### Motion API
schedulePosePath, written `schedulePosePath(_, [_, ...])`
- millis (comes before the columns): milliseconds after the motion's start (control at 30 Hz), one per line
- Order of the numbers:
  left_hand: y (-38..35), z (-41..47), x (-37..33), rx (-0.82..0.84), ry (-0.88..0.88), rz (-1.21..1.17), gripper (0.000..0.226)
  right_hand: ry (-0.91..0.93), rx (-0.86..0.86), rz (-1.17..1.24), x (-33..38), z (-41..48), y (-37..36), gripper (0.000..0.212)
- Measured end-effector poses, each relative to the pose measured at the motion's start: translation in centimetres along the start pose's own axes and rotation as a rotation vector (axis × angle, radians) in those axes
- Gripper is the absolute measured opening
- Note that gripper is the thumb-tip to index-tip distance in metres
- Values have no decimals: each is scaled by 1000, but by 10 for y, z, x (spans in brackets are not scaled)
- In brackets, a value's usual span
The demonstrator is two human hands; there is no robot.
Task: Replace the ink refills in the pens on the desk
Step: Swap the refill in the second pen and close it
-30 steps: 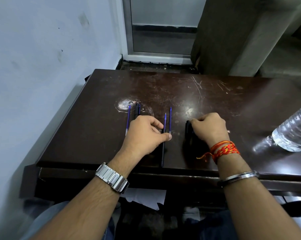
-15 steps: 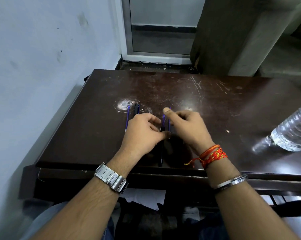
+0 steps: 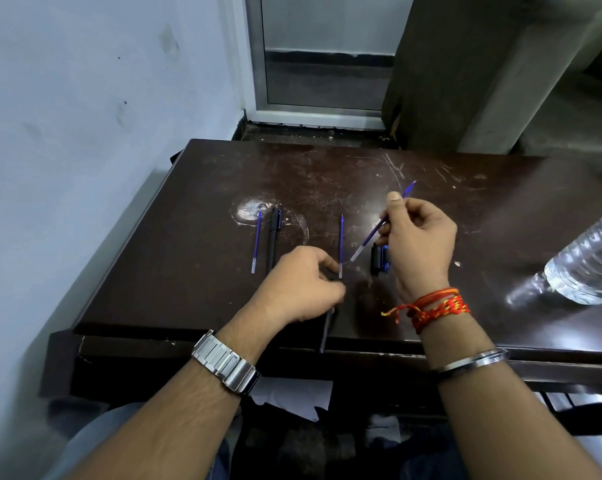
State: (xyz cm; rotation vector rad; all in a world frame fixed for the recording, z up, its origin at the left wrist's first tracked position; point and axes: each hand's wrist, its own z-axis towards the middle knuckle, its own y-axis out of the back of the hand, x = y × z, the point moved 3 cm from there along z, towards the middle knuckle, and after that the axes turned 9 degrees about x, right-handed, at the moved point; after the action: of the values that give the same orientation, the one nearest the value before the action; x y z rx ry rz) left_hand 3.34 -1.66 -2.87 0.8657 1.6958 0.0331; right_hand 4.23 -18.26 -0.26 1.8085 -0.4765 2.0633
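Blue ink refills, three counted: left refill (image 3: 256, 242), middle refill (image 3: 341, 244) and raised refill (image 3: 374, 235). Pens, two counted: far pen (image 3: 274, 237) and near pen (image 3: 327, 329); one short dark piece (image 3: 378, 260), possibly a pen part, is too obscured to class. Also recorded: one desk (image 3: 188, 271), one water bottle (image 3: 587, 265), two hands, namely left hand (image 3: 299, 287) and right hand (image 3: 421, 244), one wristwatch (image 3: 227, 363) and one metal bangle (image 3: 472, 362).

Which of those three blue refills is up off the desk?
The slanted refill pinched in the right hand; the other two lie flat on the desk.
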Motion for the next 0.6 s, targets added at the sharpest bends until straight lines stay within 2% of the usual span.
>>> schedulePosePath(100, [8, 2, 2, -228, 54, -166, 23, -84, 170, -47, -9, -5, -12, 28])
schedulePosePath(167, [12, 1, 1, -305, 30, -168, 24, -128, 271, -73, -14, -9, -21, 30])
schedulePosePath(233, [11, -2, -2, -307, -22, -99, 25, -120, 336, -117, -16, -12, -27, 32])
schedulePosePath(367, [6, -4, -6, -260, -106, -7, 29, -102, 357, -152, -17, -15, -27, 33])
schedulePosePath(600, [13, -5, -4, -327, -100, 54, 28, -154, 312, -93, -20, -15, -29, 21])
